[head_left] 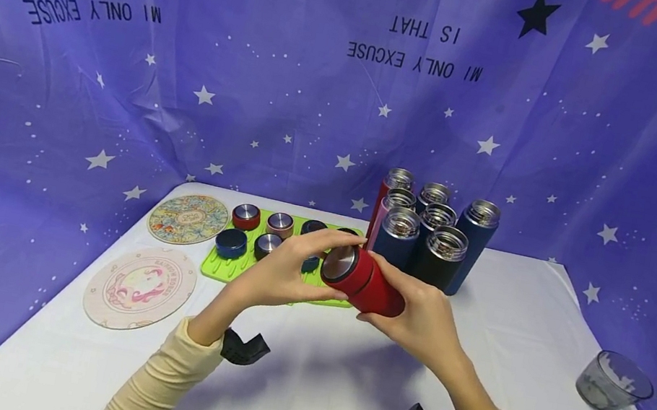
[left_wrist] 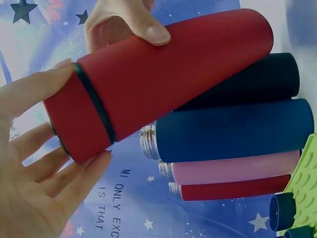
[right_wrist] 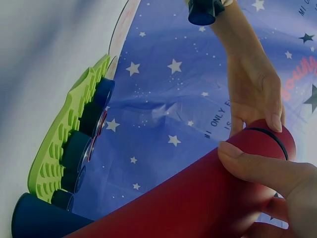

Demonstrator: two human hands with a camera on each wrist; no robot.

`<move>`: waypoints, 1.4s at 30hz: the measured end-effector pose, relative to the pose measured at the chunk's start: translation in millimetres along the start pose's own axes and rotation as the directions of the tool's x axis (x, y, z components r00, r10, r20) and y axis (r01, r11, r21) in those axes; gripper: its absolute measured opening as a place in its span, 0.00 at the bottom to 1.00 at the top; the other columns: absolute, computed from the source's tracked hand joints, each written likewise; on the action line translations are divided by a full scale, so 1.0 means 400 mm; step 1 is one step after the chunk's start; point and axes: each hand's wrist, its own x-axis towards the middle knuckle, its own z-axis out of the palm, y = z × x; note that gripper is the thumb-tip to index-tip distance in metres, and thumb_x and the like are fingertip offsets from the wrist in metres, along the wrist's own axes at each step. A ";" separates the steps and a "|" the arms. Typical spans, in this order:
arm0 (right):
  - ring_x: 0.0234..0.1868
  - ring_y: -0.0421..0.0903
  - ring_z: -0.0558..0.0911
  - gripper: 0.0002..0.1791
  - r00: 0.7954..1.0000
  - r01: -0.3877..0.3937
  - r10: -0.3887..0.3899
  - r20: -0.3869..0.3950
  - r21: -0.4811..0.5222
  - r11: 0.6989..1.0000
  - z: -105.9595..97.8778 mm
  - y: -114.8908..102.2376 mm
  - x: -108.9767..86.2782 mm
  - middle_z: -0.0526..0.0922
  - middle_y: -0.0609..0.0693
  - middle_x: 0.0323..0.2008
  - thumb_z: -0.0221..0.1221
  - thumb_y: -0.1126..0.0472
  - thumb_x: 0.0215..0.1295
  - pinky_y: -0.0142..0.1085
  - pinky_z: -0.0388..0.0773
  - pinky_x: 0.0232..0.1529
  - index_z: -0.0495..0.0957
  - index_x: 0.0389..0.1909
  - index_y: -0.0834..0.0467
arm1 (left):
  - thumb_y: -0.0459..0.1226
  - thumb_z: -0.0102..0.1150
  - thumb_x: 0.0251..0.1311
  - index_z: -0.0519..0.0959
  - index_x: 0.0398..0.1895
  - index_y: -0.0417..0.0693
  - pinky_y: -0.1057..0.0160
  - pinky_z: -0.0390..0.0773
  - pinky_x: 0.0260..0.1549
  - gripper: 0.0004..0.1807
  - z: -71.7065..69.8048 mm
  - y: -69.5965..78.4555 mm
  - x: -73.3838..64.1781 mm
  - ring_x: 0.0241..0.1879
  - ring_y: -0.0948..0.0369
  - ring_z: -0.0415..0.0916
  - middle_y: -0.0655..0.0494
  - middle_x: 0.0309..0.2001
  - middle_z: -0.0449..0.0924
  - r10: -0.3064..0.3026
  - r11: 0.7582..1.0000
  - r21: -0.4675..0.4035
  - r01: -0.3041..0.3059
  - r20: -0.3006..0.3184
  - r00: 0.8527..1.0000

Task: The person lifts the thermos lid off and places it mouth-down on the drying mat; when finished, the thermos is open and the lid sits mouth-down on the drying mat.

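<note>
A red thermos bottle [head_left: 386, 296] is held tilted above the table, its red lid [head_left: 348, 272] with a steel top seated at the upper left end. A dark ring runs between lid and body. My left hand [head_left: 284, 267] grips the lid between thumb and fingers, as the left wrist view also shows. My right hand [head_left: 429, 318] is wrapped round the body [right_wrist: 198, 188]. Behind them stand several lidless bottles, among them a black one [head_left: 438, 262], a blue one [head_left: 398, 241] and a pink one [left_wrist: 237, 167].
A green drying mat [head_left: 214, 268] holds several lids, including a red one [head_left: 246, 217] and a blue one [head_left: 231, 243]. Two round mats, one patterned [head_left: 189, 218] and one pink [head_left: 138, 289], lie at the left. A grey glass [head_left: 612, 383] stands tilted at the right.
</note>
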 end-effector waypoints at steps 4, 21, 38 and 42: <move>0.40 0.45 0.84 0.48 1.000 0.012 -0.011 0.027 -0.015 1.000 0.001 -0.006 -0.003 0.85 0.49 0.46 0.80 0.51 0.35 0.40 0.82 0.37 0.74 0.64 0.50 | 0.38 0.75 0.48 0.70 0.65 0.46 0.62 0.75 0.54 0.38 -0.002 0.006 -0.002 0.59 0.61 0.69 0.57 0.61 0.72 -0.003 1.000 -0.003 0.004 0.052 0.999; 0.41 0.40 0.81 0.44 0.966 -0.124 0.030 0.258 0.356 0.926 -0.048 0.029 0.010 0.81 0.42 0.50 0.75 0.44 0.45 0.36 0.82 0.37 0.70 0.66 0.43 | 0.36 0.75 0.47 0.73 0.61 0.45 0.67 0.81 0.42 0.35 -0.029 0.034 -0.008 0.54 0.59 0.71 0.52 0.57 0.73 0.103 0.995 -0.014 -0.103 0.007 0.995; 0.43 0.42 0.83 0.45 0.998 0.035 -0.044 0.038 0.217 0.976 -0.038 -0.001 0.003 0.82 0.45 0.52 0.80 0.52 0.37 0.37 0.83 0.38 0.75 0.63 0.49 | 0.40 0.78 0.43 0.75 0.58 0.46 0.69 0.82 0.35 0.35 -0.019 0.039 -0.008 0.45 0.62 0.75 0.55 0.50 0.77 0.027 1.000 0.003 -0.027 -0.104 0.994; 0.48 0.47 0.83 0.46 0.998 0.067 -0.065 -0.026 0.075 0.995 -0.031 -0.009 0.002 0.82 0.48 0.53 0.80 0.53 0.35 0.43 0.83 0.42 0.75 0.63 0.49 | 0.44 0.75 0.48 0.75 0.57 0.46 0.69 0.82 0.32 0.32 -0.011 0.041 -0.009 0.40 0.64 0.77 0.57 0.45 0.78 -0.134 0.991 -0.004 0.135 -0.135 0.982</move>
